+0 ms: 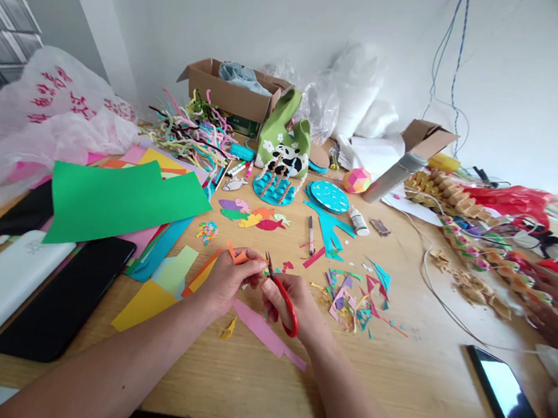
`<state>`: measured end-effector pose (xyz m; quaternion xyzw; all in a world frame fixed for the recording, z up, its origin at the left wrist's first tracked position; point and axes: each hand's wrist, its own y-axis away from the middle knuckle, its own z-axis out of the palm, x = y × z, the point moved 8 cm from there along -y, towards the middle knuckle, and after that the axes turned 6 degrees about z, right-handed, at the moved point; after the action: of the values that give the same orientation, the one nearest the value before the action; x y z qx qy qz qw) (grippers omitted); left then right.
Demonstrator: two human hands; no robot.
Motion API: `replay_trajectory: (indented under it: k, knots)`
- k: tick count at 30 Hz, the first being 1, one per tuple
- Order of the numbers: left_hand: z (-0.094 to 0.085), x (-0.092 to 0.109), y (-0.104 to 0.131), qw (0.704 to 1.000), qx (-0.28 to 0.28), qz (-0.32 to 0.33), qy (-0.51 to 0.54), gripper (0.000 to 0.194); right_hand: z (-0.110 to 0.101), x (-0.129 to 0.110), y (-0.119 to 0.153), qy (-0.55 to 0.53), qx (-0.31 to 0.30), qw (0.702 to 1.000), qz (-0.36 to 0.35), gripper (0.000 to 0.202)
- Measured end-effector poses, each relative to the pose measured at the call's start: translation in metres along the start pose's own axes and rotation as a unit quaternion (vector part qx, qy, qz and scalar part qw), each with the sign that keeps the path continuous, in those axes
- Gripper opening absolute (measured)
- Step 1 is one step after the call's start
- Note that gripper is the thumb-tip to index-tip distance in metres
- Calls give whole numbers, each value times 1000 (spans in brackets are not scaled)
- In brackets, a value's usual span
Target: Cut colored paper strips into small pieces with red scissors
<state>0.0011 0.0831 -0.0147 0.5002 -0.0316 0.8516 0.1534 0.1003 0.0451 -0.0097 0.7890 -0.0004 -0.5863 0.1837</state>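
1 pc. orange paper [238, 256] pinched btwn L fingers [251, 269]; R fingers [274, 296] hold red scissors [290, 308].

Pale wall [180, 12] behind light-brown wooden table [409, 389]; soft, diffuse light.

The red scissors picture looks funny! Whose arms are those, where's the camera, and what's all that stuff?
There's no robot here, just a person's two bare hands. The camera is worn on that person's head and looks forward and down, so you see nearly what they see. The right hand holds the red-handled scissors. The left hand pinches some orange paper. On the wooden table lie a big green sheet, cut-out fish and lots of paper scraps. Farther back is a green panda bag. At the right edge, another person's hand shows.
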Motion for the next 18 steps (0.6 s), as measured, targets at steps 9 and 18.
replay_trajectory:
  k: [9, 18]
  knots:
    - [1, 2, 0, 1000, -3, 0, 5, 18, 0, -3, 1, 14, 7, 1000, 8, 49]
    - [1, -18, 2, 988, -6, -135, 79, 49, -4, -2, 0, 1, 29, 999, 22, 51]
